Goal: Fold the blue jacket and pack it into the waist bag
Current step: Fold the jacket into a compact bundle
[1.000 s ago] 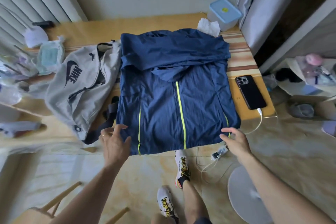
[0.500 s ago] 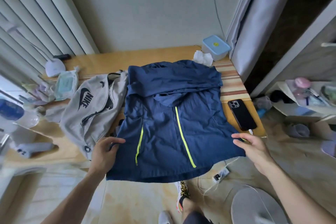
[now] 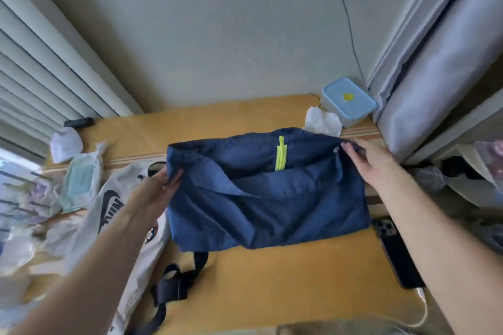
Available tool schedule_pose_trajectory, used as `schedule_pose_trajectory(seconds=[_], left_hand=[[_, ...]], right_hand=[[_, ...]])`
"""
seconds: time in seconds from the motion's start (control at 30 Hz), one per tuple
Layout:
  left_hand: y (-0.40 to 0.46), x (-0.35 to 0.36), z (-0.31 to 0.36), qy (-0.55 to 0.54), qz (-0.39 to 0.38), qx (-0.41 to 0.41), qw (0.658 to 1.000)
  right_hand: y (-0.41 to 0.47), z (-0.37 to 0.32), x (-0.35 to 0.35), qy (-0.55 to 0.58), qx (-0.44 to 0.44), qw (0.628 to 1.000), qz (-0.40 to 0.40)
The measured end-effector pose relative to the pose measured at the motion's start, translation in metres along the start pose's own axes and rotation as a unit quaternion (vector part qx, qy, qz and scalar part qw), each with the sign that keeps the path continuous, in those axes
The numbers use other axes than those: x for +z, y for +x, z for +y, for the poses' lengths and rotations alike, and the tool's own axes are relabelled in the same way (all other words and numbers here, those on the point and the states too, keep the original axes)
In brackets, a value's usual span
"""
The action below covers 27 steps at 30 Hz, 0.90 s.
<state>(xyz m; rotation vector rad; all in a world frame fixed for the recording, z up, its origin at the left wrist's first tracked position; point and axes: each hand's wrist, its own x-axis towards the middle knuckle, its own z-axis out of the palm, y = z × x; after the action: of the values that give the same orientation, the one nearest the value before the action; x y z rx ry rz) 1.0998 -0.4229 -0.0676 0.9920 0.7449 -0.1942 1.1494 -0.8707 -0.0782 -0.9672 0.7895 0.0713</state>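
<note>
I see left hand (image 3: 160, 185) pinching jacket (image 3: 266, 207) corner | right hand (image 3: 367, 160) gripping opposite corner, keeping fold square | bag (image 3: 89, 226) beneath my left forearm for packing

Both forearms bare, no sleeves; left hand (image 3: 158, 193), right hand (image 3: 373, 163) ungloved.

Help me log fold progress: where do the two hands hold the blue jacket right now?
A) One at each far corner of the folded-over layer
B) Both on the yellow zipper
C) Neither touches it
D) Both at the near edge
A: the left hand pinches one far corner of the blue jacket and the right hand holds the opposite one.
</note>
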Motion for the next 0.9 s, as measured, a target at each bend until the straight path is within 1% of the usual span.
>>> schedule_pose_trajectory(seconds=[0.07, 0.1, 0.13, 0.17, 0.2, 0.23, 0.27, 0.3, 0.33, 0.37, 0.4, 0.47, 0.5, 0.6, 0.67, 0.7, 0.73, 0.8, 0.87, 0.9], left_hand=[[0.039, 0.015, 0.003, 0.066, 0.045, 0.033, 0.996], [0.054, 0.021, 0.001, 0.119, 0.085, 0.044, 0.988], [0.068, 0.023, -0.003, 0.184, 0.127, 0.055, 0.973], [0.078, 0.024, -0.008, 0.260, 0.166, 0.061, 0.949], [0.089, 0.021, -0.015, 0.330, 0.189, 0.068, 0.922], [0.094, 0.020, -0.021, 0.389, 0.194, 0.076, 0.897], [0.101, 0.016, -0.027, 0.451, 0.198, 0.088, 0.866], [0.106, 0.012, -0.031, 0.517, 0.203, 0.101, 0.826], [0.111, 0.009, -0.035, 0.567, 0.213, 0.115, 0.787], [0.116, 0.007, -0.037, 0.595, 0.223, 0.123, 0.762], [0.120, 0.006, -0.038, 0.600, 0.232, 0.133, 0.754], [0.123, 0.008, -0.037, 0.579, 0.243, 0.151, 0.763], [0.122, 0.008, -0.036, 0.570, 0.246, 0.167, 0.766], [0.110, 0.006, -0.037, 0.543, 0.260, 0.208, 0.771], [0.093, 0.003, -0.044, 0.542, 0.257, 0.185, 0.779], [0.082, 0.001, -0.048, 0.554, 0.254, 0.160, 0.777], [0.071, -0.001, -0.054, 0.571, 0.251, 0.134, 0.770], [0.047, -0.003, -0.064, 0.589, 0.248, 0.088, 0.764], [0.026, -0.003, -0.074, 0.587, 0.260, 0.057, 0.765], [0.016, -0.001, -0.076, 0.577, 0.271, 0.046, 0.769]], right_hand=[[0.033, 0.003, 0.020, -0.086, -0.058, 0.994, 0.020], [0.048, 0.009, 0.027, -0.153, -0.096, 0.983, 0.039], [0.060, 0.017, 0.029, -0.270, -0.150, 0.950, 0.042], [0.067, 0.026, 0.032, -0.408, -0.197, 0.891, 0.020], [0.073, 0.037, 0.033, -0.533, -0.232, 0.813, -0.026], [0.082, 0.048, 0.030, -0.636, -0.262, 0.722, -0.071], [0.092, 0.056, 0.028, -0.711, -0.283, 0.637, -0.093], [0.100, 0.062, 0.025, -0.753, -0.291, 0.581, -0.100], [0.110, 0.065, 0.022, -0.771, -0.286, 0.562, -0.092], [0.115, 0.066, 0.022, -0.766, -0.279, 0.573, -0.078], [0.120, 0.064, 0.023, -0.748, -0.272, 0.602, -0.065], [0.128, 0.061, 0.026, -0.710, -0.266, 0.651, -0.027], [0.131, 0.057, 0.027, -0.698, -0.265, 0.665, -0.001], [0.137, 0.041, 0.027, -0.656, -0.285, 0.690, 0.110], [0.126, 0.033, 0.030, -0.637, -0.339, 0.672, 0.167], [0.113, 0.033, 0.036, -0.629, -0.371, 0.663, 0.168], [0.096, 0.038, 0.043, -0.625, -0.397, 0.656, 0.145], [0.059, 0.064, 0.057, -0.641, -0.426, 0.636, 0.056], [0.026, 0.105, 0.069, -0.673, -0.426, 0.603, -0.043], [0.016, 0.127, 0.073, -0.689, -0.421, 0.584, -0.080]])
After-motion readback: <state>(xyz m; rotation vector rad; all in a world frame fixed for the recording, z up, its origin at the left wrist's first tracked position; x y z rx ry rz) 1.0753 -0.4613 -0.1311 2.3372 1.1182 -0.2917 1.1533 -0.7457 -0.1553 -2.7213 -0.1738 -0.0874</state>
